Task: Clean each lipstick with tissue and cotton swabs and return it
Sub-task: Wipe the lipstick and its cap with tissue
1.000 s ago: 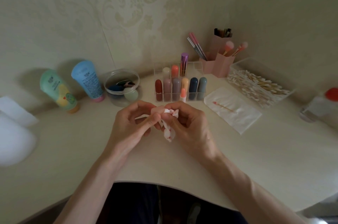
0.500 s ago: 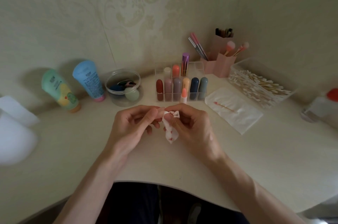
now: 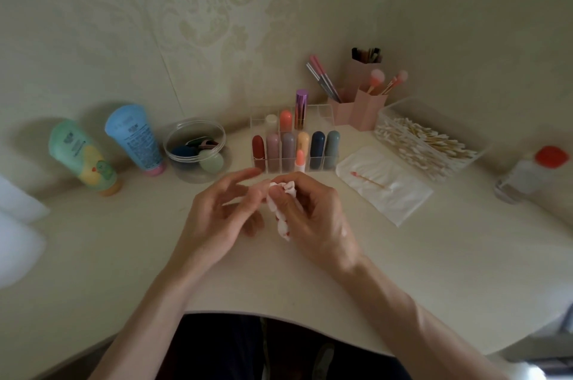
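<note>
Right hand [image 3: 313,209] grips crumpled, red-stained tissue [image 3: 281,209] near front of lipstick rack [image 3: 321,109]. Left hand [image 3: 217,209] beside tissue, fingers loosely spread - whether it pinches anything, cannot tell (blurred). 1 peach lipstick [image 3: 299,159] stands upright on bench [image 3: 403,271] just in front of rack, straight beyond tissue - right hand nearer. Likely next: short forward reach, side grasp.

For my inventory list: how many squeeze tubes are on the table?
2. The green tube is at the far left; the blue tube is right of it, beside the clear tub. No others show.
</note>
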Available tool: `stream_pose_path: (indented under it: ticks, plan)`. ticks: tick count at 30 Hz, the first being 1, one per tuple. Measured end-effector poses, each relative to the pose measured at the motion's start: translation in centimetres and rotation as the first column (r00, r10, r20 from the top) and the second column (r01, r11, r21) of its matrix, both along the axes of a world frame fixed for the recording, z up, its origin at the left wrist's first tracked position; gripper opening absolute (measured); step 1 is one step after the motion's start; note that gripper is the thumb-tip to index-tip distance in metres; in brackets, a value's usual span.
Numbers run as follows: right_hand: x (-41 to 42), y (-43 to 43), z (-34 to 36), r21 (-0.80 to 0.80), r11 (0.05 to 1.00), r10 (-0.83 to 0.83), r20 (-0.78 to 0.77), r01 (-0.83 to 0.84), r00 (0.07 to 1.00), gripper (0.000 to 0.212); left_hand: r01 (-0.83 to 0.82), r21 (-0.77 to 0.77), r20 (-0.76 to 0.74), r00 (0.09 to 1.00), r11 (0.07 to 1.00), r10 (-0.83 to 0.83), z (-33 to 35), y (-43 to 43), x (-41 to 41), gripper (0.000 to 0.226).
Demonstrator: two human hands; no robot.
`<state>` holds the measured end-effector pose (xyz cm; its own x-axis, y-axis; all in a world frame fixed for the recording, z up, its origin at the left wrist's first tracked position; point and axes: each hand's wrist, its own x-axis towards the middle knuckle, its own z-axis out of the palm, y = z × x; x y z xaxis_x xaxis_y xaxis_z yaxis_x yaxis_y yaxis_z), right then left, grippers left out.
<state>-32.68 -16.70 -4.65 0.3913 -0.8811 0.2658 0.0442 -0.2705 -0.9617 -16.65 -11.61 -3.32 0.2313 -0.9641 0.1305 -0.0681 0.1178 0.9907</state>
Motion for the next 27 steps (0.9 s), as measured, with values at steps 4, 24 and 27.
stream_pose_path:
  ticks: [4, 24, 27]
  plan:
    - [-0.34, -0.05, -0.25, -0.033, 0.999, -0.007, -0.066, 0.004, 0.998, 0.012, -0.014, -0.011, 0.019, 1.000, 1.000, 0.015, -0.56, 0.02, 0.20, 0.027]
    - [-0.29, -0.04, -0.23, -0.074, 0.997, 0.007, -0.102, -0.014, 0.995, 0.011, -0.071, -0.024, 0.078, 0.994, 0.997, 0.073, -0.54, 0.29, 0.53, 0.029]
    - [-0.30, 0.01, -0.02, -0.109, 0.994, -0.034, -0.119, 0.021, 0.992, 0.013, -0.029, 0.016, 0.052, 0.998, 0.999, 0.029, -0.17, 0.21, 0.37, 0.033]
